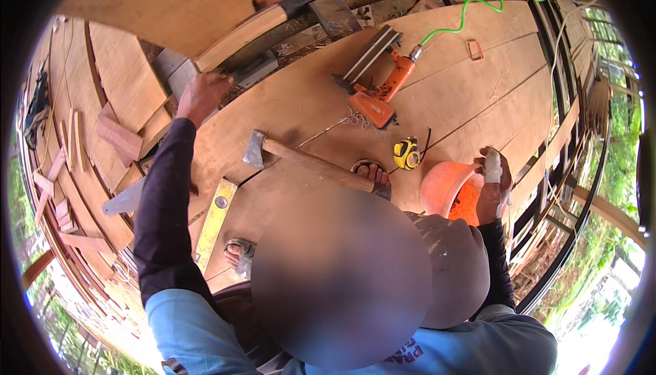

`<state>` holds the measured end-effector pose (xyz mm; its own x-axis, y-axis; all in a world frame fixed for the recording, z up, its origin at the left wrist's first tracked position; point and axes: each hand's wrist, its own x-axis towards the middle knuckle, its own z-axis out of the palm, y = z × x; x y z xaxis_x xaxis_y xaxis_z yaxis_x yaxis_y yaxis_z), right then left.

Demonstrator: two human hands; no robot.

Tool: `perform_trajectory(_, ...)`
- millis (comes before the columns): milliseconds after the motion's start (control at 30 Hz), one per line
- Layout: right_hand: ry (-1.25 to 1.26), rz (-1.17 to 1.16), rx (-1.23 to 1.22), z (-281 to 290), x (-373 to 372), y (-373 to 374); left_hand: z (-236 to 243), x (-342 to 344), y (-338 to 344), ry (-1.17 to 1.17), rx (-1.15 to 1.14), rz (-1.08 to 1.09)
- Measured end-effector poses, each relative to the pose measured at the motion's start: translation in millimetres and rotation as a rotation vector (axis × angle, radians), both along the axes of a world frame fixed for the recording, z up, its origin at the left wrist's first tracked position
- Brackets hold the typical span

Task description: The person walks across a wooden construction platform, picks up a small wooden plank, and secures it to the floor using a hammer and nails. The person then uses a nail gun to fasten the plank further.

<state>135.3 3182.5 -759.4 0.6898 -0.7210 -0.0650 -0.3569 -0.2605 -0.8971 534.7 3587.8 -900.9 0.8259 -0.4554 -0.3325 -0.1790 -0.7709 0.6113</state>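
Observation:
My left hand [203,96] reaches out at the left beside the lower end of a wooden plank [239,37]. Its fingers are curled, and what they hold, if anything, is too small to make out. At the right, my right hand [493,187] is closed next to an orange plastic bucket [437,187]; I cannot tell whether it grips the rim. A white wrap covers one of its fingers. Between my hands lie a wooden-handled axe [318,163], an orange air nailer [379,88] and a yellow-black tape measure [406,153].
A yellow spirit level [216,221] lies near my foot, with a saw blade [124,199] to its left. A green coiled air hose [471,1] runs from the nailer to the upper right. Wood offcuts [119,132] are strewn at left. Open gaps border the planked floor [471,67].

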Motion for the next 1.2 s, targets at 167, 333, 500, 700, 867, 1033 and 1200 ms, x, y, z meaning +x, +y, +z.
perform_trajectory(167,0.106,0.375,-0.203,-7.4,72.0,53.7,24.1,8.5,18.5,0.085,-0.009,-0.029)
perform_trajectory(333,0.27,0.769,0.044,-47.0,116.9,109.0,38.5,-4.7,15.0,0.394,-0.467,0.342)
perform_trajectory(500,0.448,0.857,0.226,-54.8,134.3,136.5,16.4,-6.5,8.9,0.567,-0.663,0.447)
perform_trajectory(700,0.522,0.864,-0.066,-92.8,128.7,137.4,8.8,-0.6,10.2,0.677,-0.794,0.429)
perform_trajectory(867,0.618,0.936,-0.317,-119.2,103.0,163.5,2.5,3.6,7.5,0.69,-0.884,0.431)
perform_trajectory(1033,0.827,0.856,-0.202,-117.9,107.1,192.3,-4.8,5.6,12.7,0.651,-0.908,0.388)
perform_trajectory(1200,0.958,0.739,-0.227,-96.3,117.8,213.1,-2.6,5.9,14.7,0.651,-0.909,0.418)
